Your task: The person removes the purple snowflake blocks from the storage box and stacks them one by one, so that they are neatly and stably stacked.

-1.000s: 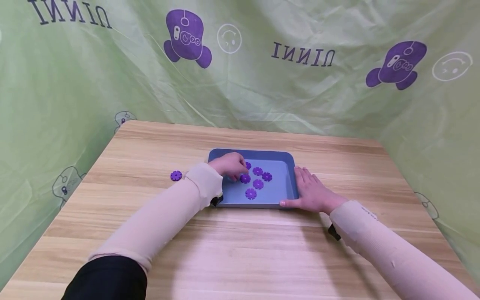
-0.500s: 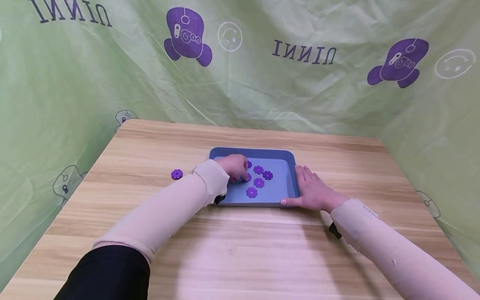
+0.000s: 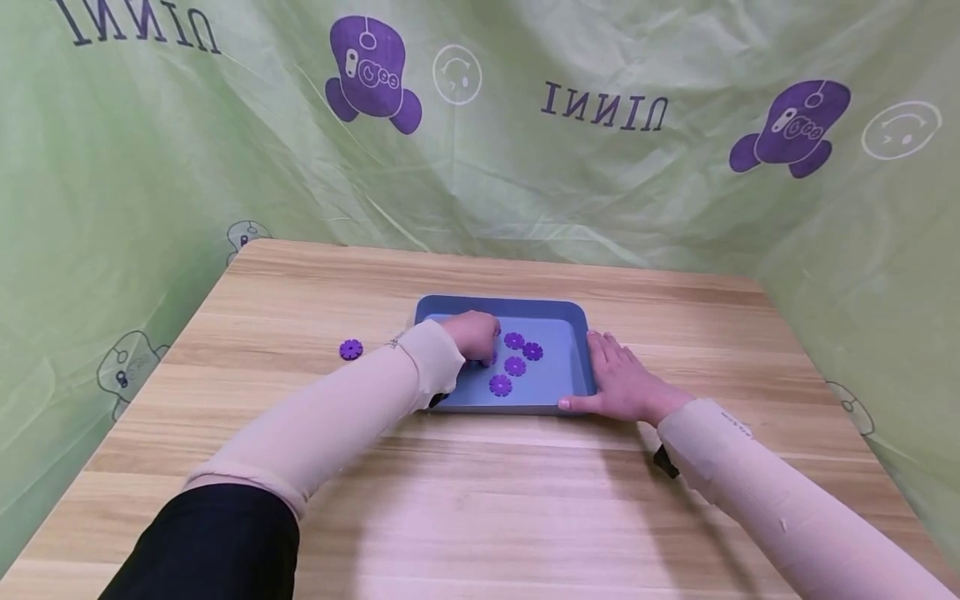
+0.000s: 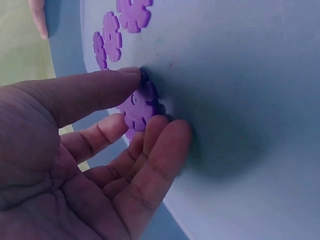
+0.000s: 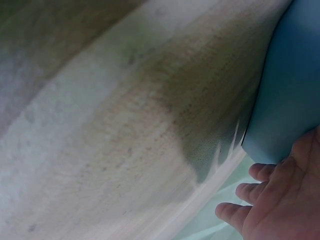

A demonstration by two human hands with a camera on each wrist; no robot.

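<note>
In the head view my left hand reaches into a shallow blue tray, on its left side. The left wrist view shows its thumb and curled fingers pinching a purple notched disc by the edges, low over the tray floor. Other purple discs lie flat in the tray, just right of that hand; some are partly hidden by it. My right hand rests against the tray's right wall with fingers spread, its thumb along the front rim. In the right wrist view this hand touches the tray's outer side.
A single purple disc lies on the wooden table, left of the tray. Green printed cloth hangs behind the table and along both sides.
My left hand has moved slightly right and down onto a disc in the tray, and its fingers have closed round it. The right hand and the tray stay in place.
</note>
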